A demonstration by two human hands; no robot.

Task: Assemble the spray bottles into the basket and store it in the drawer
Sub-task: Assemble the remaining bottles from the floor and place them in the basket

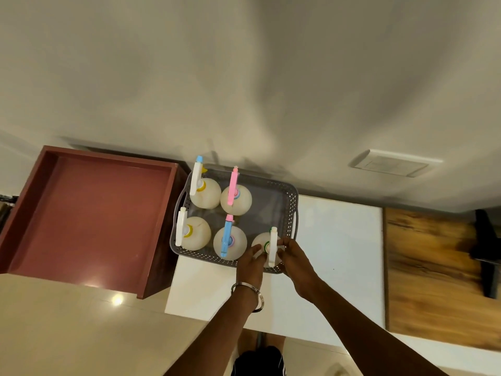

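1. 5 spray bottles standing upright inside grey basket (pixel 287 194) on white counter (pixel 339 240); 1 far-right slot unfilled.
2. Green-collared bottle (pixel 267 246) at near-right corner of the basket, gripped between left hand (pixel 250 263) and right hand (pixel 294 260), fingers of both curled about its body and white trigger head.
3. Maroon drawer (pixel 89 213) pulled out just left of the basket, nothing in it.
4. Judged stage: loading nearly finished; basket not yet lifted into the drawer, drawer not yet closed.
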